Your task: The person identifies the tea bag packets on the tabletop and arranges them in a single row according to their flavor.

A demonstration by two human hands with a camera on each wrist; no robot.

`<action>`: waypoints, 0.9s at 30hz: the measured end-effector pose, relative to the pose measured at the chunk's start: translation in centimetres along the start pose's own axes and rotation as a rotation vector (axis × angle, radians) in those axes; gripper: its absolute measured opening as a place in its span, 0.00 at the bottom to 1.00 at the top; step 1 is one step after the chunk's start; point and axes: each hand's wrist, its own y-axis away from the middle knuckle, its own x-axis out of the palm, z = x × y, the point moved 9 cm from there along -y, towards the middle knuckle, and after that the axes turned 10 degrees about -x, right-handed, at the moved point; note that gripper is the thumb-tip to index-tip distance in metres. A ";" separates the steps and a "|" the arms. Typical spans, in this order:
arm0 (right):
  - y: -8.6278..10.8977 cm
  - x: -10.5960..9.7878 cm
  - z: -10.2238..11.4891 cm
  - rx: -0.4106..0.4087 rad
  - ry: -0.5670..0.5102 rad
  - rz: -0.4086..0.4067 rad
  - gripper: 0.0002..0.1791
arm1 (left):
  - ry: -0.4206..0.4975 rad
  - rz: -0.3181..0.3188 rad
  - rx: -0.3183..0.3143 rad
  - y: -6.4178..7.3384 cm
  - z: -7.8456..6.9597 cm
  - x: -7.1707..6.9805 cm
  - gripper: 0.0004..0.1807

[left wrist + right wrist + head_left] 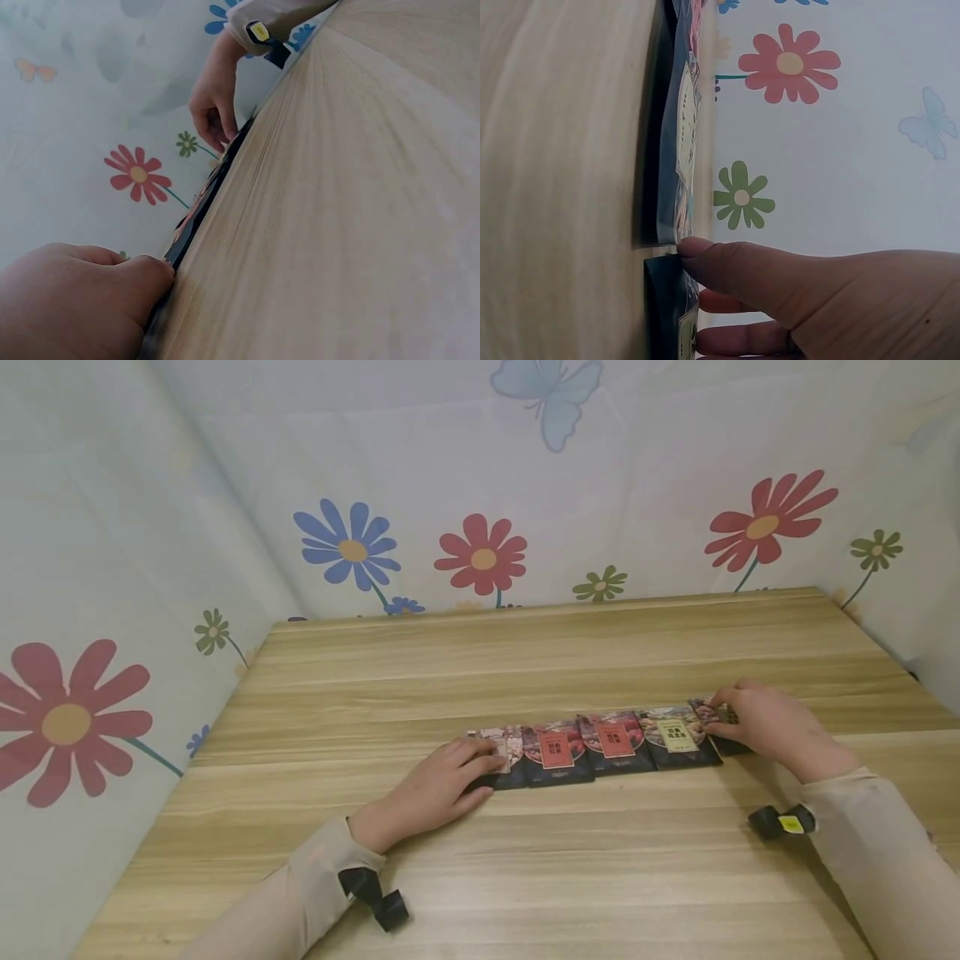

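Observation:
Flat dark sachets with printed fronts lie side by side in a row. My left hand (pixel 442 785) rests on the leftmost sachet (pixel 513 747), which has a pale pink print, and covers its left part. In the left wrist view, the thumb of that hand touches the row's near edge. Two sachets with red labels, the left one (pixel 557 752) and the right one (pixel 617 742), lie between the hands, then a sachet with a yellow-green label (pixel 678 737). My right hand (pixel 776 727) grips the rightmost sachet (pixel 703 710) between thumb and curled fingers, hiding most of it.
The row lies on a wood-grain table (pixel 525 668). A white cloth (pixel 637 460) with printed flowers and butterflies hangs behind the table and along its sides. Black straps with small devices sit at both sleeve cuffs.

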 end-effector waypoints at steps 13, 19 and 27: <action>0.0 0.0 0.5 -0.021 -0.023 0.014 0.23 | -0.004 -0.003 -0.003 0.5 0.0 -0.3 0.22; 0.1 -0.2 0.4 -0.027 -0.005 0.003 0.23 | 0.004 0.002 0.003 0.2 -0.1 -0.5 0.22; 0.1 -0.2 0.4 -0.026 -0.002 0.007 0.22 | 0.000 0.006 0.010 0.1 0.0 -0.2 0.22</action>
